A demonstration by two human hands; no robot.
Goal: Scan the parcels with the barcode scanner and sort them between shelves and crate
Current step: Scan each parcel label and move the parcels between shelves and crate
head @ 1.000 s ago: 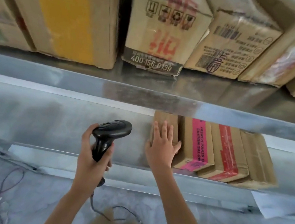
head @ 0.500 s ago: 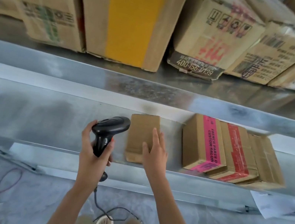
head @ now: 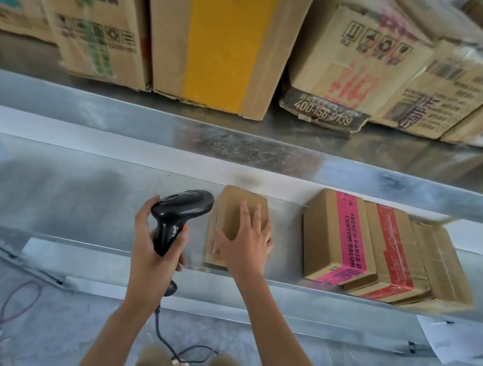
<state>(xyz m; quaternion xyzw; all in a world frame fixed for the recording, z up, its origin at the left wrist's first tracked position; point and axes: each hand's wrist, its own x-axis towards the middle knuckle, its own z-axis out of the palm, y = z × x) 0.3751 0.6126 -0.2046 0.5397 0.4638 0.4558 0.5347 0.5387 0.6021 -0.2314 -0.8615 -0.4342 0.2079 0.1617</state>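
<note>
Left grip (head: 155,248): fingers wrapped round the handle of a black barcode scanner (head: 179,214), its cable (head: 163,337) trailing down toward the floor. Right grip (head: 248,241), just right of the scanner: fingers spread flat on a small plain parcel (head: 231,210) lying on the lower metal shelf (head: 71,196). Further right of that grip, apart from it: three taped parcels (head: 381,254) in a row, the nearest with pink tape.
</note>
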